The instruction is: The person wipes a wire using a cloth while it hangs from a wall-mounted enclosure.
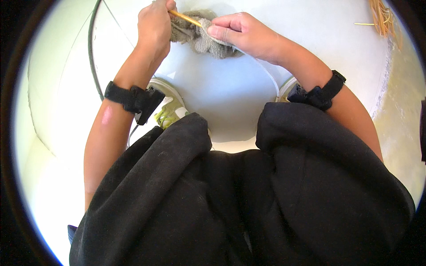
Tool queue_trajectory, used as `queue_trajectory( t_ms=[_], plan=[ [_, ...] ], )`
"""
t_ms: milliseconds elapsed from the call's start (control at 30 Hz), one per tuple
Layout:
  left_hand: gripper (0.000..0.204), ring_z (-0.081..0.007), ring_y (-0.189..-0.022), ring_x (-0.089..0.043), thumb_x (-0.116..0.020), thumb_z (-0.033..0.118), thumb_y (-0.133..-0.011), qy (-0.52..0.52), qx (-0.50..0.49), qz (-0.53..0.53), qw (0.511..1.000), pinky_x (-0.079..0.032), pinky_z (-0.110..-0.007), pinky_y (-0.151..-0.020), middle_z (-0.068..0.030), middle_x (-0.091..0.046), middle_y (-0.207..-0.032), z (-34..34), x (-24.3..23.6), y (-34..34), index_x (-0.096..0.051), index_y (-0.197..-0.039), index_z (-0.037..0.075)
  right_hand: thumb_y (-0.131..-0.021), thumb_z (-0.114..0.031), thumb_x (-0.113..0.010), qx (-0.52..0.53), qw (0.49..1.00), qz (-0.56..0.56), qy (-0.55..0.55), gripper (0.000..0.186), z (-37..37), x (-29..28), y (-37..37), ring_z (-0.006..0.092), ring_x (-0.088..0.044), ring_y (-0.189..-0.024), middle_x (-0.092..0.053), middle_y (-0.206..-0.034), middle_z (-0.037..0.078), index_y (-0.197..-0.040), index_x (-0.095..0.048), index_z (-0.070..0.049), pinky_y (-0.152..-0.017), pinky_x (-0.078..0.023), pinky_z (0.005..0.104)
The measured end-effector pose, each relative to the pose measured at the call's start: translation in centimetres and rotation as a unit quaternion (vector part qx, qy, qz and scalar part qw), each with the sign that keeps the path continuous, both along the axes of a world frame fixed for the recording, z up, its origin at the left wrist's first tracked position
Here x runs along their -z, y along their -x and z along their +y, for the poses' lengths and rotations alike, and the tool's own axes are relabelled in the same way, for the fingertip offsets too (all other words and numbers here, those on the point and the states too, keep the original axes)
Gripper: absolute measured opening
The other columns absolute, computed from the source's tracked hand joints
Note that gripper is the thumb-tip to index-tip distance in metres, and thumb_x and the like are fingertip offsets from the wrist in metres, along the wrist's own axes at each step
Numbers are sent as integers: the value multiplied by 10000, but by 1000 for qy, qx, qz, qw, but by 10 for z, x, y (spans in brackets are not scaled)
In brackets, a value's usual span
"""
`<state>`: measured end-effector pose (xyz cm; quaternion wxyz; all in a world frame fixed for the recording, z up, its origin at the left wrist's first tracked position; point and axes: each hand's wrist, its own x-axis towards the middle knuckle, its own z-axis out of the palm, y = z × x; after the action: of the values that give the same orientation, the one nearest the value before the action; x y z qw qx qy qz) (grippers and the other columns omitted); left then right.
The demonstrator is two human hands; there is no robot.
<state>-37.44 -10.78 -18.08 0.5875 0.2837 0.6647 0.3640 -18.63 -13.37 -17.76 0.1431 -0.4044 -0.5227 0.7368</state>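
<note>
A: Start at far left. What is logged?

B: Dark cable (92, 48), curving down across the pale floor (57, 102). Next, a black band (132, 98) strapped around the left forearm (104, 146).

A: State of the left hand (153, 29)?

B: Pinching the left end of a yellow stick (185, 18). Some fingers are hidden; cannot tell how they lie. Nearer the knees, a white-and-green shoe (171, 106).

A: Middle?

B: The stick slants down rightward into a grey cloth (215, 48), crumpled, between the two hands.

A: And the right hand (248, 35)?

B: Thumb and forefinger pinching the cloth where the stick enters it. From below that hand a thin pale strip (266, 70) curves to just beside the right shoe (286, 88). Whether strip and stick join, I cannot tell.

A: Far right?

B: Second black band (321, 97) on the right forearm (355, 111); then, near the upper edge, a bundle of yellow-brown strands (384, 20).
</note>
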Motion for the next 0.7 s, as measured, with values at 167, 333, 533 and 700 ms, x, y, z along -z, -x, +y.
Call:
queue_trajectory(
  t_ms=[167,333,533,700],
  plan=[
    [323,-110,-635,-360,-416,292,-948,8,5,39,999,-347,-248,-584,1,-390,-671,-6,16,10,-428,-665,137,-915,-296,-526,-27,999,-31,-7,297,-2,0,-15,39,-399,-662,-486,-690,-54,-873,-616,-16,-628,-357,223],
    [311,-113,-640,-379,-421,297,-946,29,-6,46,999,-353,-248,-577,-1,-395,-680,-6,19,2,-457,-682,136,-913,-274,-527,-50,998,-43,-23,296,-5,0,-33,51,-364,-626,-428,-644,-52,-773,-573,-17,-588,-328,229],
    [280,-129,-684,-402,-438,302,-942,43,-61,77,994,-378,-275,-614,-9,-418,-738,1,37,23,-513,-747,116,-911,-256,-525,-84,993,-64,-50,306,-16,0,-62,64,-345,-603,-398,-628,-42,-723,-538,-14,-572,-321,236],
    [362,-192,-894,-485,-452,284,-934,56,-99,102,988,-387,-312,-829,-100,-547,-972,5,41,29,-542,-1037,-51,-901,-237,-529,-85,994,-59,-25,299,-21,-7,-76,66,-355,-609,-404,-624,-35,-711,-534,-6,-579,-330,240]
  ],
)
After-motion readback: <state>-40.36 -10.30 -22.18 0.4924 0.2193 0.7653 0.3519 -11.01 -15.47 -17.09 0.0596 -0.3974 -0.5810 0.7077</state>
